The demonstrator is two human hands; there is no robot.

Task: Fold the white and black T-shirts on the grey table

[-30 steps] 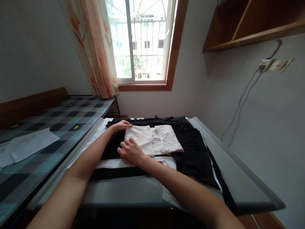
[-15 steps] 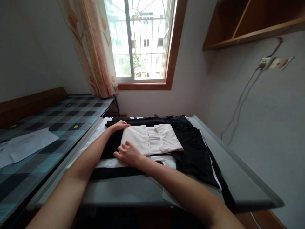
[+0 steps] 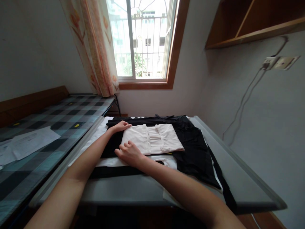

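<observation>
A folded white shirt (image 3: 162, 140) lies flat on a layer of black clothing (image 3: 193, 152), its neckline edge toward the right. My left hand (image 3: 121, 126) is closed with the fingertips pinching the shirt's far left corner. At the near left corner, my right hand (image 3: 130, 153) has its fingers curled on the shirt's edge; the fingertips are partly hidden beneath the hand. White cloth (image 3: 111, 163) and a black strip of fabric (image 3: 114, 172) show on the near side of the shirt.
The clothes rest on a grey-topped table (image 3: 128, 190). To the left is a bed with a checked cover (image 3: 88, 122) and paper sheets (image 3: 33, 143). A curtain (image 3: 95, 47) hangs beside the barred window (image 3: 147, 47). A wooden shelf (image 3: 257, 35) and a socket with a cable (image 3: 269, 63) are on the right wall.
The whole view has shifted slightly, with everything a little further right. Both hands keep their places at the white shirt's left edge.
</observation>
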